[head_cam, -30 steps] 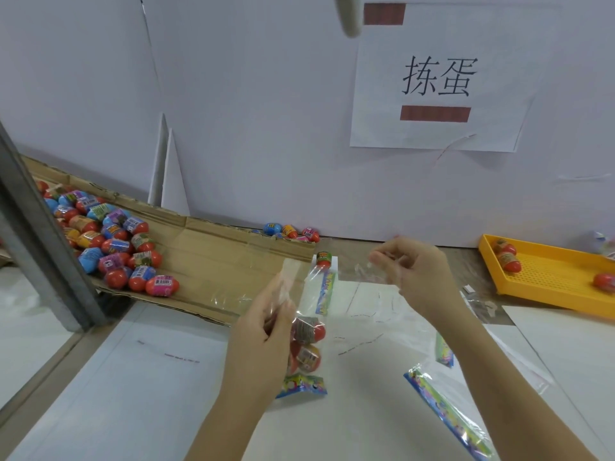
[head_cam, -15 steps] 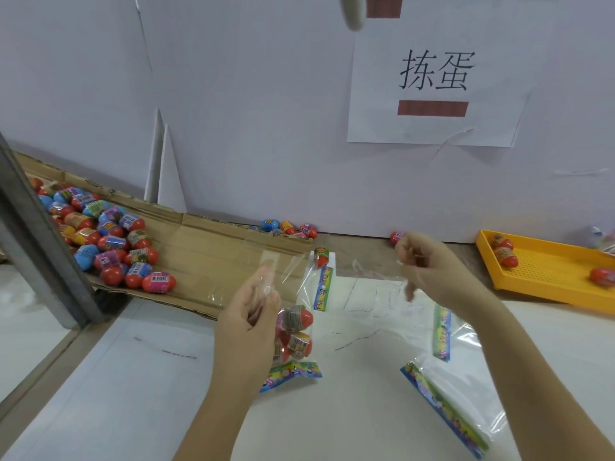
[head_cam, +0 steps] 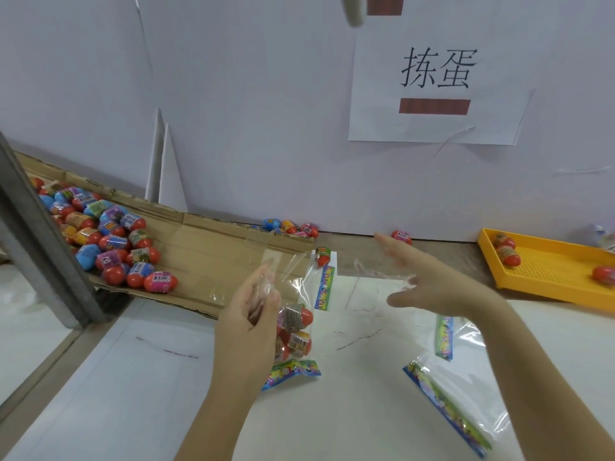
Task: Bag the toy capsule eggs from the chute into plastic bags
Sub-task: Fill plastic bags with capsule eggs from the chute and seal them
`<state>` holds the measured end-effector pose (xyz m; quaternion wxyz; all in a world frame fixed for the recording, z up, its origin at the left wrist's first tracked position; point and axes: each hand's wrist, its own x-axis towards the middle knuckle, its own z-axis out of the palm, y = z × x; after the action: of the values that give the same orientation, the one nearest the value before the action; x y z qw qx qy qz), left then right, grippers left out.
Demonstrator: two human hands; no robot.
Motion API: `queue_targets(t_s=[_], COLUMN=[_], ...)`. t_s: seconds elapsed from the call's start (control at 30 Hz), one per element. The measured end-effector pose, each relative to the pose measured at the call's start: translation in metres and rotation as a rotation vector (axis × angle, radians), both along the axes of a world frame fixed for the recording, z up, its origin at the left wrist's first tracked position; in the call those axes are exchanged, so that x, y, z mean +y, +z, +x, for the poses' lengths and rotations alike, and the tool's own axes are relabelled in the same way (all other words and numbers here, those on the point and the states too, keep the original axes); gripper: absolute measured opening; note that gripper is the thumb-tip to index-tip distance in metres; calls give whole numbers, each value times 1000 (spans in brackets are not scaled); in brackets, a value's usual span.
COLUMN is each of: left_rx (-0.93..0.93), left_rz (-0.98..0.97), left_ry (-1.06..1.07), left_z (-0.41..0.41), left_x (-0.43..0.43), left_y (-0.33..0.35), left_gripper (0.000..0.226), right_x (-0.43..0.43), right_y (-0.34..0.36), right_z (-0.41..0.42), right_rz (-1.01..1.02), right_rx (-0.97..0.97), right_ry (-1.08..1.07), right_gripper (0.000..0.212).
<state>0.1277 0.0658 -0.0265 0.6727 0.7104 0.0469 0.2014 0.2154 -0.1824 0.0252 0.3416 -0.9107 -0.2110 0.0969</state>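
Several eggs: inside the clear bag, mid tabletop.
Left hand: fingers curled, pinching the bag's top.
Right hand: fingers spread wide, near a loose egg at the far edge.
Chute: left edge, piled with more.

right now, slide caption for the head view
The left hand holds a clear bag of capsule eggs while the open right hand stretches toward the wall.

Soft, even light is filling the scene, casting only faint shadows on the white surface. Glare is glinting off the clear bags. Wide-angle distortion is bending the post by the surface's left edge, and a pale object at the top is showing out of focus.
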Motion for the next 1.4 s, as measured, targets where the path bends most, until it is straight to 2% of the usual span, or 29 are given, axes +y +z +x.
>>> queue_targets(t_s=[0.03,0.07,0.1,0.13,0.17,0.2,0.23,0.27,0.3,0.33,0.37,0.4,0.43,0.47,0.5,0.53,0.57,0.63,0.67,0.7,0.77,0.83,0.87,0.93,1.07,1.2,1.23,1.33,1.4], left_rx=[-4,-9,-13,-15,-18,-21,-22,-24,-28,-30,-27,-20,-12,-7,-6,-7,-7,2,9,16,21,26,30,26,5,34,45,74,86], left_rz=[5,10,14,19,23,29,36,45,53,59,65,63,55,48,50,52,51,37,33,33,22,-28,-71,-171,-282,-380,-424,-494,-493], left_ry=[-3,-7,-10,-14,-17,-18,-18,-20,-21,-21,-21,-22,-27,-36,-37,-25,-12,-3,-6,-12,-3,24,32,18,-34,-58,-70,-96,-77], left_z=[0,0,0,-1,-2,-2,-2,-2,-2,-2,-2,-2,-2,-2,-2,-2,-2,-2,-2,-3,-5,-5,-5,-8,-11,-10,-10,-10,-10], left_x=[0,0,0,-1,-1,-1,-1,-1,-2,-2,-3,-3,-4,-3,-2,-2,-1,-2,-3,-4,-6,-7,-8,-9,-8,-6,-5,-2,0], left_y=[0,1,1,1,1,1,1,1,1,1,0,0,0,0,0,0,0,0,0,2,5,6,8,10,16,21,22,23,23], left_gripper=[40,40,41,41,41,42,42,42,42,42,42,41,41,41,41,41,40,39,38,38,36,34,34,39,35,34,34,38,30], right_x=[2,5,4,-1,1,4,4,-1,-6,-12,-20,-22,-18,-26,-39,-53,-56,-62,-63,-60,-55,-40,-26,10,72,92,94,96,97], right_y=[13,17,14,13,12,14,18,18,21,22,23,26,29,26,24,25,27,21,14,11,15,27,29,26,13,3,1,0,-1], right_z=[-8,-12,-9,-4,-10,-9,-9,-10,-11,-14,-10,-12,-14,-6,1,-3,-7,-4,-2,1,3,-6,-12,-25,-44,-48,-48,-49,-49], right_rz=[283,461,537,509,353,88,-10,60,215,215,219,84,-48,-25,254,373,439,252,43,39,474,821,847,704,544,618,654,721,758], right_rx=[205,380,453,411,362,287,350,362,497,526,544,375,194,155,206,224,342,337,211,102,67,154,221,331,441,340,336,338,356], right_ry=[90,141,112,-52,-213,-365,-474,-407,-363,-331,-451,-462,-612,-627,-477,-336,-292,-311,-338,-449,-447,-277,-206,-81,1,-111,-138,-190,-189], right_gripper=[86,82,79,78,76,74,72,72,76,80,80,75,68,66,70,77,79,71,61,50,36,46,52,60,70,18,12,11,14])
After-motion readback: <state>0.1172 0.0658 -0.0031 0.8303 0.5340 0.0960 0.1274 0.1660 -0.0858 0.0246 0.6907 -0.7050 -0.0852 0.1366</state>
